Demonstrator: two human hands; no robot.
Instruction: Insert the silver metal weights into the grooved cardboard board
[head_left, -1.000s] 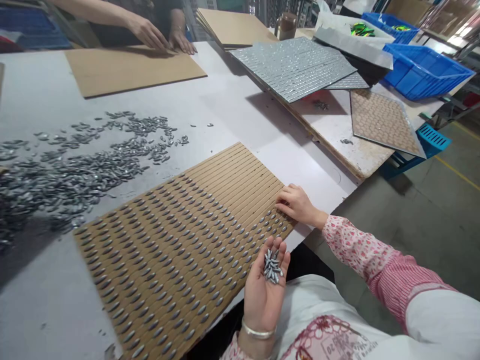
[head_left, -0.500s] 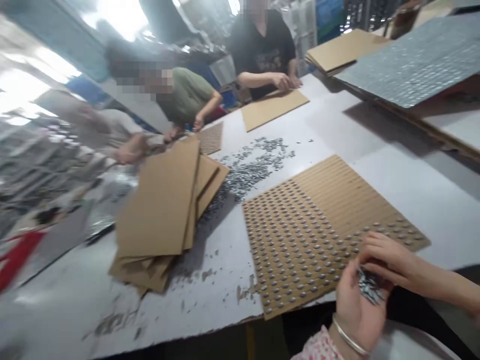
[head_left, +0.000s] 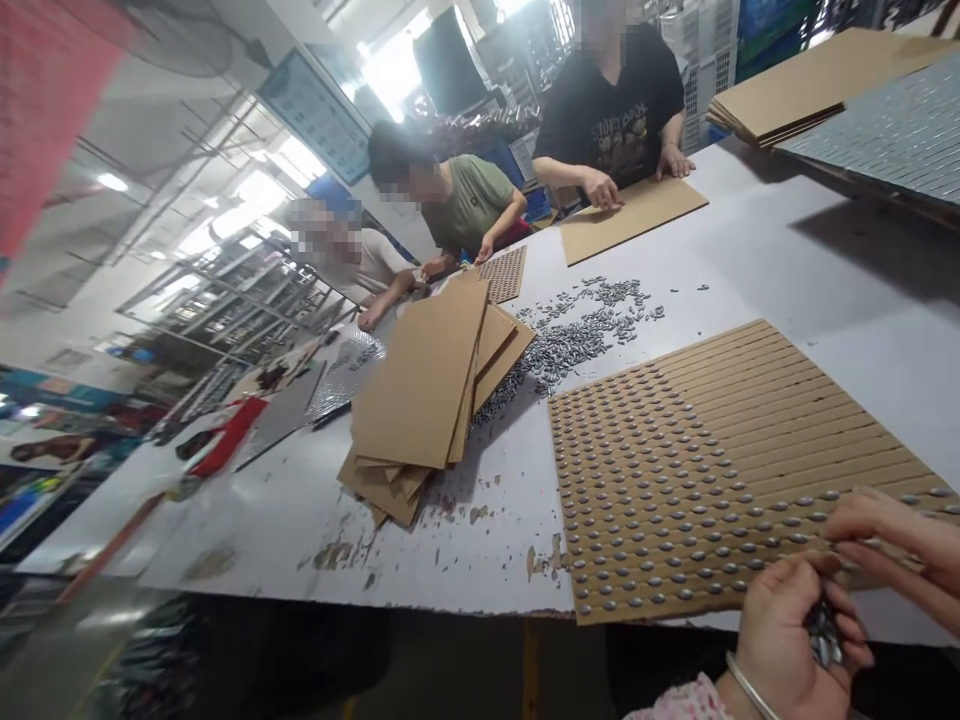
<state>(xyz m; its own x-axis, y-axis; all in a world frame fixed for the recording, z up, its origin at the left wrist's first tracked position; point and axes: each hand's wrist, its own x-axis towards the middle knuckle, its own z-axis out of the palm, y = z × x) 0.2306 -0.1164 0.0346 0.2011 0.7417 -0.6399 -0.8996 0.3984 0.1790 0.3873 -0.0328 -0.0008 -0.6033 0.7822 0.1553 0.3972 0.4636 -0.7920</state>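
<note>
A handful of small silvery oval metal pieces [head_left: 823,638] sits in my left hand [head_left: 784,625], whose fingers curl round them just off the near edge of a grooved cardboard sheet [head_left: 780,400]. Close by, my right hand [head_left: 896,545] is over the sheet's near right part. Its thumb and fingertips are pinched together above the left hand; whatever is between them is hidden. Rows of the same oval pieces fill the sheet's left part and run along its near side. Bare grooves show in its far right part.
A loose pile of oval pieces [head_left: 577,340] lies beyond the sheet. Left of it stands an uneven stack of cardboard [head_left: 420,380]. Several people sit across the white table [head_left: 480,545], one with a hand [head_left: 600,188] on a plain cardboard [head_left: 637,218]. A silvery panel [head_left: 892,130] juts in at right.
The camera has swung left, so the scene sits farther right. My left hand has closed more around its pieces. My right hand's fingers have come from over the palm towards the sheet.
</note>
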